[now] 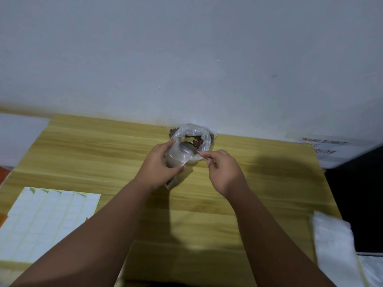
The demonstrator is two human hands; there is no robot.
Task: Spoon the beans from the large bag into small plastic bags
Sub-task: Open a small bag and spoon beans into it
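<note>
My left hand [159,165] curls round one small plastic bag [177,157]; my right hand [224,172] pinches one spoon [187,150] at its mouth. One large bag [205,139] of beans [196,141] stands behind them on the table [99,154]. My fingers hide most of the spoon's handle.

Our two bare forearms enter from the lower edge, the left forearm [93,228] from the lower left and the right forearm [271,235] from the lower right, and they converge so that the hands lie near each other without touching. Our left hand [158,162], its back toward us, curls fingers and thumb round a small plastic bag [176,157]. Our right hand [224,172], knuckles uppermost, pinches the handle of a spoon [187,149] between the thumb and curled fingertips.
</note>
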